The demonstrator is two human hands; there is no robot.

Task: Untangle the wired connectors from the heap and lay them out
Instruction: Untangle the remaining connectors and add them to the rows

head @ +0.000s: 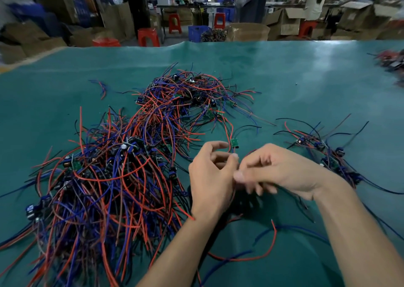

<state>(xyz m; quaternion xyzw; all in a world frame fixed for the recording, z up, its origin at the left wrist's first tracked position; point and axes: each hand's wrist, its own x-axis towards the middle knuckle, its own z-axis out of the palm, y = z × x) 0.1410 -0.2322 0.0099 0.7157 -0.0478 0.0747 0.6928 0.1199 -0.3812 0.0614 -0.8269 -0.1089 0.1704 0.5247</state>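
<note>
Step in hand, as judged: freeing one wired connector from the heap. Left hand (213, 173) has fingers curled, thumb and forefinger pinching a red wire just below a small green connector board (234, 143), which stands at approx. 1 o'clock off that hand. Right hand (277, 169) sits touching the left at its 3 o'clock, fingers curled, thumb tip forward; it appears to pinch the same lead, but contact is blurred, so cannot tell for certain. Recommend: keep pinch close to the board, draw wire slowly w/ the other hand following the lead back toward the heap (122, 160), no yanking, else neighbouring loops tighten. Heap lies at 9–11 o'clock of the hands on the green tabletop (306, 72); sorted connectors (328, 153) lie at 3 o'clock, apart from the heap.
</note>
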